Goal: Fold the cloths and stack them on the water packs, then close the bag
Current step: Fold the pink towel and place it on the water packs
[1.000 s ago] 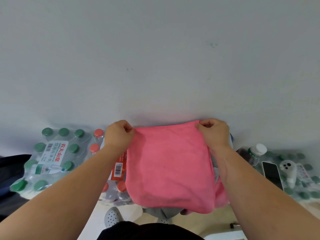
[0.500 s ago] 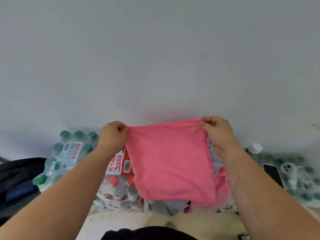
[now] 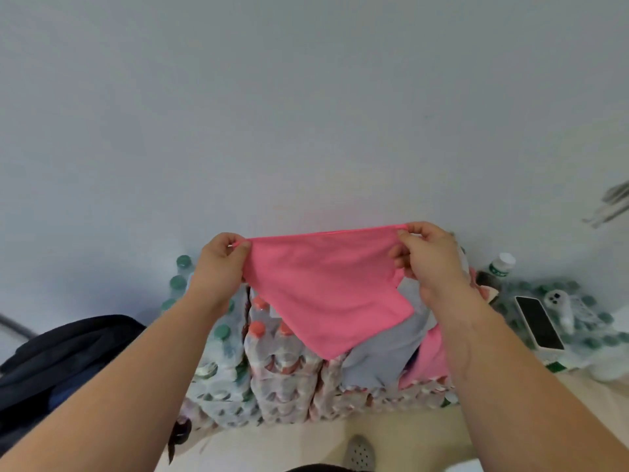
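Soft even light, edges bowed, perhaps slightly blurred.

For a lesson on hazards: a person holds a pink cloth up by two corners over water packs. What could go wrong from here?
The pink cloth hangs skewed from the left hand and right hand, so the fold may come out crooked. The grey cloth lies loose at the front edge of the water packs and could be pushed off. The phone by the right forearm might get knocked.

Both hands pinch pink cloth (image 3: pixel 326 287) above water packs (image 3: pixel 282 369)
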